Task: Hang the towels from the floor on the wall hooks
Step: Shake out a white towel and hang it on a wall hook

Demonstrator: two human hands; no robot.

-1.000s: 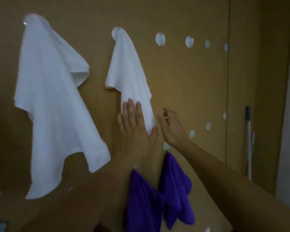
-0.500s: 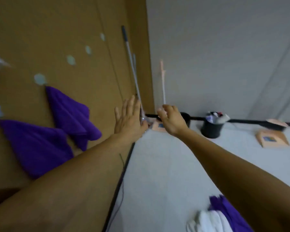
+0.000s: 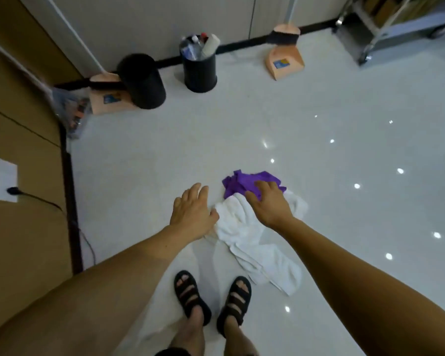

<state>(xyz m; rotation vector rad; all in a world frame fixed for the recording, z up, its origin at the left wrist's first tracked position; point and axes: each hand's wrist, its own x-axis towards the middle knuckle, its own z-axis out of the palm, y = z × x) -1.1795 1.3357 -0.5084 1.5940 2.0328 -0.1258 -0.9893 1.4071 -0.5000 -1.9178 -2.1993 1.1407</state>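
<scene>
Purple towel (image 3: 242, 183) is covered by the right hand (image 3: 269, 204), fingers bent down over it; whether it is actually grasped cannot be told. The left hand (image 3: 194, 210) is held spread and released at 9 o'clock of the white towel (image 3: 254, 242). That towel is seen crumpled on the floor (image 3: 344, 150), touching the purple one at its 6 o'clock. Sandals (image 3: 235, 299) are spotted at 6, a black bin (image 3: 199, 73) far off at 12.

White towel (image 3: 252, 242) is plain with no pattern, and the purple towel (image 3: 244, 183) at its far edge is solid colour. Floor (image 3: 344, 98) under it is glossy off-white and the sandals (image 3: 190, 294) beside it are black. Well beyond it are black bins (image 3: 199, 70) and peach dustpans (image 3: 284, 60) with blue-yellow labels; tan wall panel (image 3: 18, 227) to its left.
</scene>
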